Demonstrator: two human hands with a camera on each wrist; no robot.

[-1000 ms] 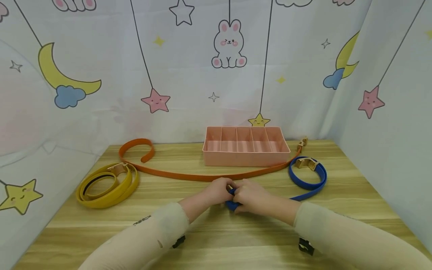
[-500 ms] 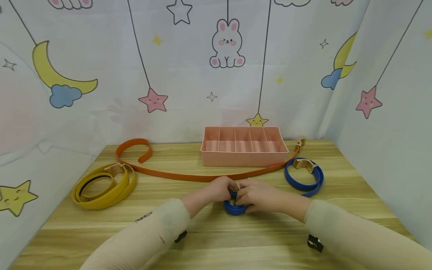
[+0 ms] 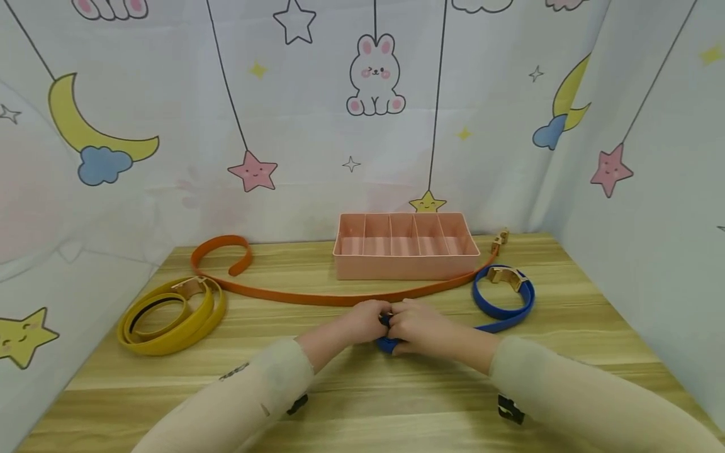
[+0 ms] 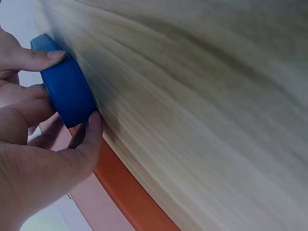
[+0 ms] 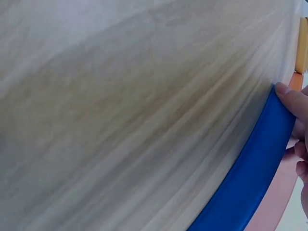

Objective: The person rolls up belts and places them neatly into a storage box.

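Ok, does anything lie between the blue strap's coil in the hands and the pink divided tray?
Yes: the orange strap runs across the table between the blue coil and the pink divided tray, just beyond the left hand and right hand.

smooth blue strap [image 4: 72,91], lthr-like w/ sheen, gold mtl clasp [image 3: 504,276], plas. tray [image 3: 406,268], woodgrain tabletop [image 3: 396,409], cloth bkdrop [image 3: 311,119]

The left arm [image 3: 238,396] and right arm [image 3: 589,390] reach in from the near left and near right, angled toward each other. Both wrists are bare past the sleeve cuffs. The left grip [image 3: 367,322] and right grip [image 3: 421,327] meet low at centre, backs uppermost, each pinching. The right thumb [image 5: 292,100] extends to the left, curled fingers [image 5: 301,153] nearer.
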